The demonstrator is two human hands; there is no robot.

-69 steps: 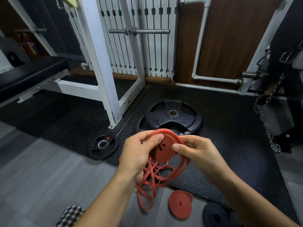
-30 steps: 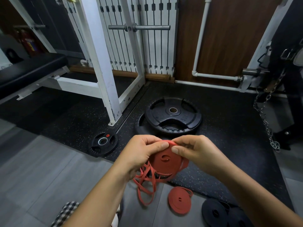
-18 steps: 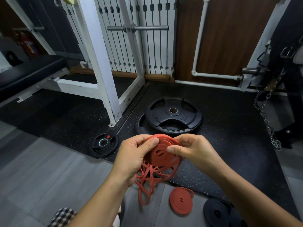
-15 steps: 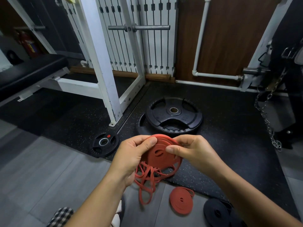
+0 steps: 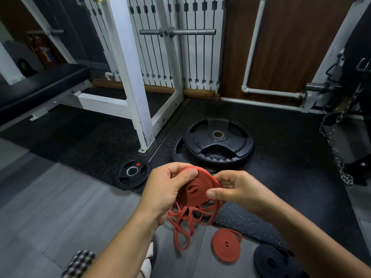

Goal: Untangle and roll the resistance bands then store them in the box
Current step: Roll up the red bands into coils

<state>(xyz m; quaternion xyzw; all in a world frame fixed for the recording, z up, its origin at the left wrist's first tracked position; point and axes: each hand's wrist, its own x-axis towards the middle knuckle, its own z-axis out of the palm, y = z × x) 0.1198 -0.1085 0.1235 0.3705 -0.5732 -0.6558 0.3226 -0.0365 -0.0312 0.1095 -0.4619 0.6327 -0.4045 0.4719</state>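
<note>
Above the near edge of the floor (image 5: 60,207), the left hand (image 5: 166,189) and right hand (image 5: 236,189) pinch a half-rolled red band (image 5: 197,192), its loose loops (image 5: 186,223) hanging. One red roll (image 5: 225,245) and black rolls (image 5: 270,260) lie finished; no box is visible.

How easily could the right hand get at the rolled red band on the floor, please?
Probably yes: the rolled red band lies uncovered on the floor near the right hand, though that hand must first release the half-rolled band.
</note>
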